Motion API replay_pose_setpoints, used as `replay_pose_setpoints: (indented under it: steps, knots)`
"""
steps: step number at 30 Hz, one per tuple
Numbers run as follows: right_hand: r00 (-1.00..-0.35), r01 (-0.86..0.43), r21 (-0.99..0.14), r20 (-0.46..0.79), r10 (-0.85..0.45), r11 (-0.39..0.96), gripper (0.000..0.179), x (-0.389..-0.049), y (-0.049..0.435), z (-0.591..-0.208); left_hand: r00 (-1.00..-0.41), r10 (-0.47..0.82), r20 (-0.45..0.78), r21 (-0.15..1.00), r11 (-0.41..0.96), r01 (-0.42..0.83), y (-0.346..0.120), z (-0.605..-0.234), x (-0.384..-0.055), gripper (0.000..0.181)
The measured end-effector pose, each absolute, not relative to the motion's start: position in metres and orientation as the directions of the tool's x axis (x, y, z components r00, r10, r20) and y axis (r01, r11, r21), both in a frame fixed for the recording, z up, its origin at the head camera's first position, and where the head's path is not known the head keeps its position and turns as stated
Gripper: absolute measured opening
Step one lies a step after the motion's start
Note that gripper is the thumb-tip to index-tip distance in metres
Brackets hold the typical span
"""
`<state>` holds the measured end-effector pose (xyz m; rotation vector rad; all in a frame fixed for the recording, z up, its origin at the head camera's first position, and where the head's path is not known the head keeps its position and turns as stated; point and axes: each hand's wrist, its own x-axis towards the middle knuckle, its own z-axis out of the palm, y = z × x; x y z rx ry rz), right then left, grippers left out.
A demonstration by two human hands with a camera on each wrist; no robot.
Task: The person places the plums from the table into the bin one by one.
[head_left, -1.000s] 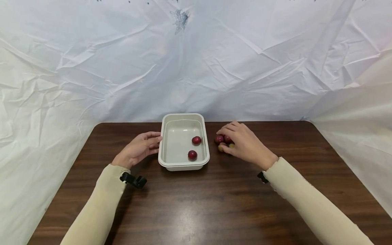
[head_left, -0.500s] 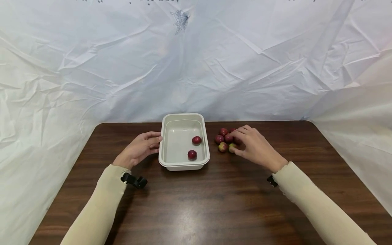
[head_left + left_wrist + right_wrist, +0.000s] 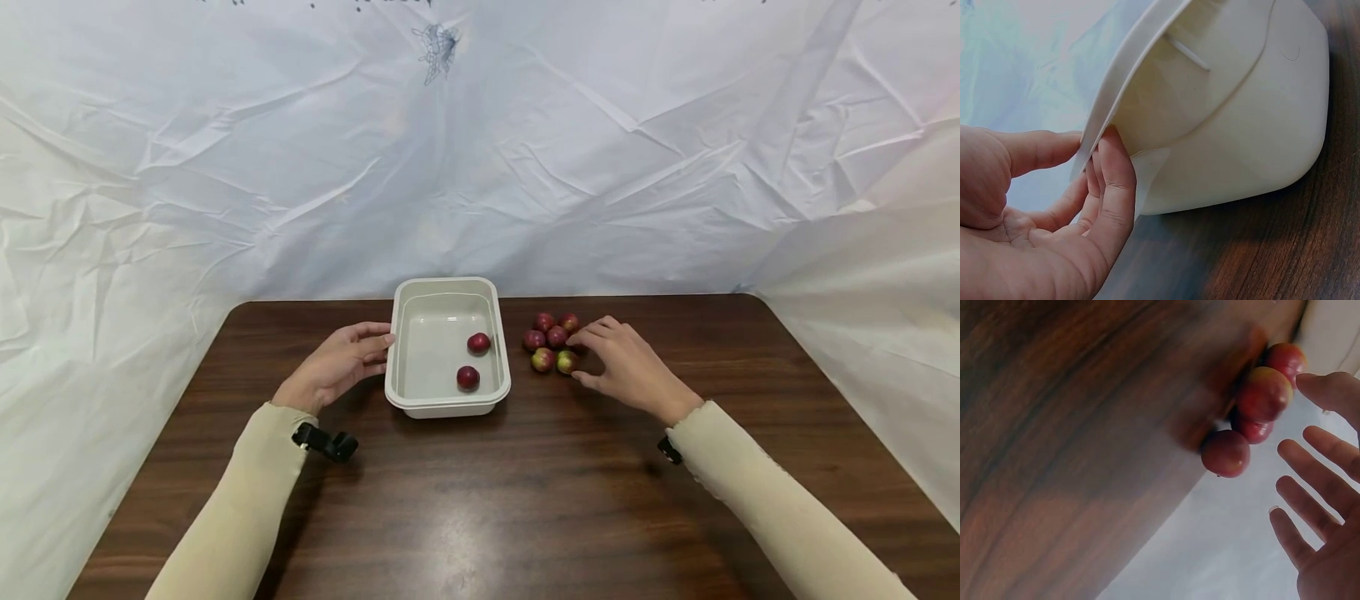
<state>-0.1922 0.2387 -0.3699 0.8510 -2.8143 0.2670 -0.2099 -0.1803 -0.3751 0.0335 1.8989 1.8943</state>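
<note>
A pale rectangular plastic tub (image 3: 448,403) stands on the table with two dark red plums inside, one plum (image 3: 478,343) behind the other plum (image 3: 468,378). My left hand (image 3: 339,364) pinches its left rim, thumb on one side and fingertips under the lip, as the left wrist view shows. Several loose plums (image 3: 557,337) lie bunched to the right of the tub. Among them, the front ones, like this plum (image 3: 567,362), are partly yellow-green. At the right side of the bunch is my right hand (image 3: 628,365), its fingers extended and spread, holding nothing.
The dark wood table (image 3: 450,500) reaches back to a hanging white sheet (image 3: 480,167), which also lines both sides. Black straps with small cameras, like this wrist camera (image 3: 330,442), sit on the wrists.
My right hand has drawn back to the right from over the plums, uncovering the bunch, and its fingers have spread a little. The left hand and tub have stayed in place.
</note>
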Motion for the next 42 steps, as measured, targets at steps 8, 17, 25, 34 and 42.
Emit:
replay_pose_setpoints:
  steps: [8, 17, 25, 34, 42]
  knots:
    - [-0.833, -0.546, -0.115, 0.181, -0.523, 0.83, 0.044, -0.196, 0.235, -0.376, -0.894, 0.337, -0.295, 0.954, 0.045, -0.297, -0.181, -0.377, -0.212, 0.051]
    - [-0.834, -0.544, -0.107, 0.182, -0.521, 0.833, 0.04, -0.2, 0.232, -0.384, -0.896, 0.34, -0.287, 0.955, 0.036, -0.293, -0.182, -0.378, -0.211, 0.05]
    - [-0.831, -0.549, -0.092, 0.167, -0.531, 0.831, 0.037, -0.202, 0.228, -0.389, -0.895, 0.338, -0.289, 0.955, 0.046, -0.292, -0.182, -0.379, -0.212, 0.052]
    - [-0.824, -0.556, -0.101, 0.197, -0.532, 0.825, 0.037, -0.201, 0.229, -0.387, -0.897, 0.334, -0.288, 0.956, 0.042, -0.291, -0.182, -0.379, -0.212, 0.051]
    - [-0.816, -0.565, -0.127, 0.234, -0.529, 0.815, 0.038, -0.197, 0.231, -0.375, -0.896, 0.329, -0.298, 0.953, 0.042, -0.301, -0.182, -0.378, -0.212, 0.048]
